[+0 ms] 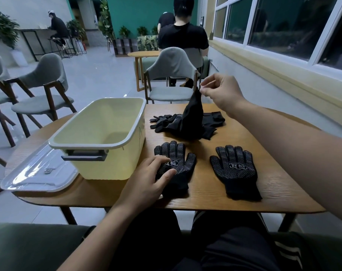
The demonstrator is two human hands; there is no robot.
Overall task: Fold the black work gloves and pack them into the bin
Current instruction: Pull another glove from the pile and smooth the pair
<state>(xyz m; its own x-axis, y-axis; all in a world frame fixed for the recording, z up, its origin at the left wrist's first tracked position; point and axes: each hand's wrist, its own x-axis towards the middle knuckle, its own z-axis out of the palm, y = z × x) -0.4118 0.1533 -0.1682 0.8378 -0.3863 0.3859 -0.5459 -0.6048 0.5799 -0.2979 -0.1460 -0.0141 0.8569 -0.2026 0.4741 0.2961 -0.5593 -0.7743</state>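
Note:
Two black dotted work gloves lie flat, palm up, on the wooden table (264, 184): a left glove (178, 159) and a right glove (234, 169). My left hand (152, 178) rests on the left glove's palm and cuff with fingers spread. A pile of more black gloves (174, 122) lies at the back of the table. My right hand (219, 90) pinches the tip of one black glove (193, 112) and holds it hanging above that pile. The pale yellow bin (99, 137) stands to the left and holds nothing.
A clear plastic lid (37, 173) lies at the table's left front edge beside the bin. Grey chairs (172, 75) stand behind and to the left of the table. A person sits with their back turned at a far table. A windowed wall runs along the right.

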